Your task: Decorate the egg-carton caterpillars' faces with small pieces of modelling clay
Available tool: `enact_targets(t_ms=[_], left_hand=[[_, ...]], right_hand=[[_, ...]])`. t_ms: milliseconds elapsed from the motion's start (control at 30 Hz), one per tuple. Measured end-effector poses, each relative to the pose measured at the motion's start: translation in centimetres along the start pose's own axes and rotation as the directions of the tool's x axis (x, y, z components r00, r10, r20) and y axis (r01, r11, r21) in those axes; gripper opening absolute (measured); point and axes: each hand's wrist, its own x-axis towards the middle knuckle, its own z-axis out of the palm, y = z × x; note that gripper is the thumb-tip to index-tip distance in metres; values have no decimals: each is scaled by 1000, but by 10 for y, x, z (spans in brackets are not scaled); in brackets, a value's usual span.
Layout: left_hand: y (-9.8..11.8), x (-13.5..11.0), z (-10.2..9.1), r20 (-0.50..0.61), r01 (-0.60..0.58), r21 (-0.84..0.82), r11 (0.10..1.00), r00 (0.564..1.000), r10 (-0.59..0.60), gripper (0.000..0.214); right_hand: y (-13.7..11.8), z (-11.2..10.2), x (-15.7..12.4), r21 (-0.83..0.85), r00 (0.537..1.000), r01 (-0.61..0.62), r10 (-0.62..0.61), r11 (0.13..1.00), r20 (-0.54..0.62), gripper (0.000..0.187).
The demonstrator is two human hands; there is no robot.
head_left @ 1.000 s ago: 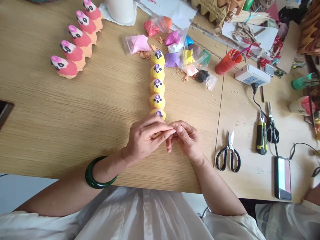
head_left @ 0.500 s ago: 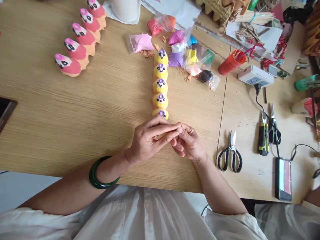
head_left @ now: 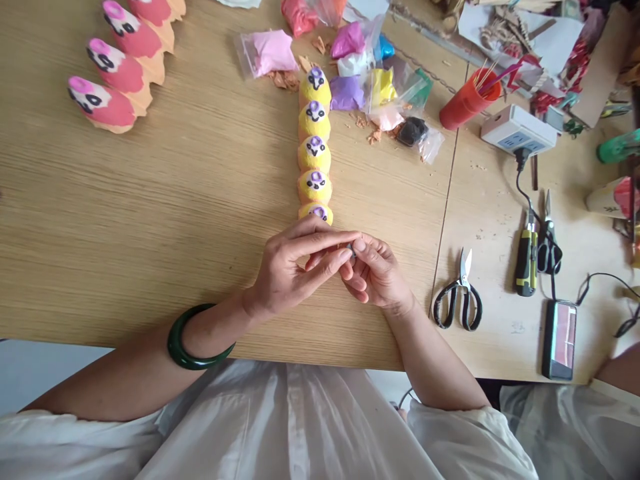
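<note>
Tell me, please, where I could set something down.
Bare tabletop spreads between the red row, yellow row and left hand; a smaller patch lies right of the yellow row, below the colored bags. It is crowded around those bags and the red cup.

Fingertips of the bare left hand (head_left: 293,260) and bare right hand (head_left: 379,272) meet at a tiny dark lump (head_left: 351,251). Just beyond both hands lies a row of yellow, purple-marked domes (head_left: 315,160); farther off to the hands' left, red-and-white cones (head_left: 124,69); to their right, black-handled metal scissors (head_left: 464,282).

Hands (head_left: 287,267) (head_left: 383,270) together, fingertips (head_left: 345,255) meeting, forearms (head_left: 135,377) (head_left: 440,363) angled inward
</note>
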Motion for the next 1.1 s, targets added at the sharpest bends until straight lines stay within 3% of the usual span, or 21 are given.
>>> enact_targets(t_ms=[200, 467, 767, 967, 1100], left_hand=[[4, 2, -3, -38, -9, 59, 998, 999, 11, 11], [2, 2, 1, -34, 47, -60, 997, 998, -49, 26], [2, 0, -2, -29, 115, -9, 993, 993, -115, 16], [1, 0, 0, -3, 135, -134, 982, 991, -137, 31], [4, 1, -1, 6, 131, -74, 989, 991, -131, 20]], right_hand=[[1, -2, 0, -15, 999, -18, 18, 1000, 27, 34], [0, 1, -1, -35, 1000, -10, 10, 999, -22, 34], [3, -3, 1, -9, 999, 9, -9, 1000, 41, 30], [0, 0, 0, -14, 1000, 17, -17, 1000, -11, 29], [1, 0, 0, -41, 1000, 1, -1, 999, -16, 34]])
